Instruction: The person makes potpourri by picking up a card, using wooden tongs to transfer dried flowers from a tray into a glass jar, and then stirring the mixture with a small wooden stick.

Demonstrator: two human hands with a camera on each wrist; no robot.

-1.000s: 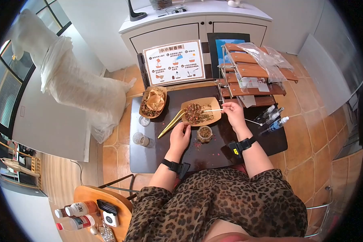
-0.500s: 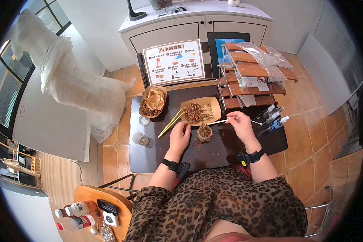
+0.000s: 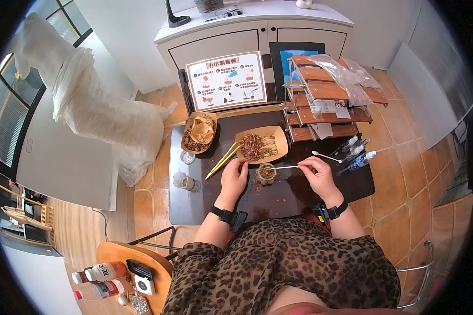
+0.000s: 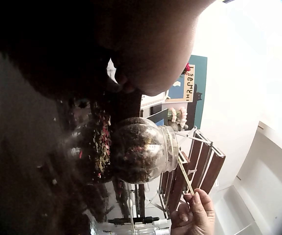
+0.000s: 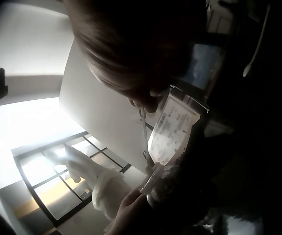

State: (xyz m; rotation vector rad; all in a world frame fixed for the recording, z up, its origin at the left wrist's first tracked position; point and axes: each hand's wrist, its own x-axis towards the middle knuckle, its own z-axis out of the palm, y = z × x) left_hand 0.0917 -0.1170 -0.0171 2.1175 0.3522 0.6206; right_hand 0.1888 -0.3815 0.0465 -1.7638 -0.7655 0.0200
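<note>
My right hand [image 3: 319, 179] pinches the end of a thin white stick [image 3: 286, 167], which slants into the mouth of a small round glass jar [image 3: 266, 178] of dried bits. The left wrist view shows the jar [image 4: 140, 152] well filled, the stick [image 4: 186, 177] at its opening and the right hand [image 4: 197, 215] beyond. Left of the jar, my left hand [image 3: 234, 182] lies with loosely bent fingertips by the near edge of a paper tray [image 3: 281, 139] of dried red and brown pieces; whether they touch it I cannot tell. Gold tweezers [image 3: 223, 161] lean on the tray.
Another tray [image 3: 198, 132] of dried pieces, a clear cup [image 3: 183, 181] and a small round container [image 3: 187, 157] stand at the left. A white spoon [image 3: 326, 156] and spray bottles [image 3: 363, 160] lie at the right, before a wooden rack [image 3: 326, 94]. Crumbs dot the dark table.
My right hand has moved from the tray back toward me and right, bringing the stick's tip from the tray to the jar. My left hand has stayed nearly still.
</note>
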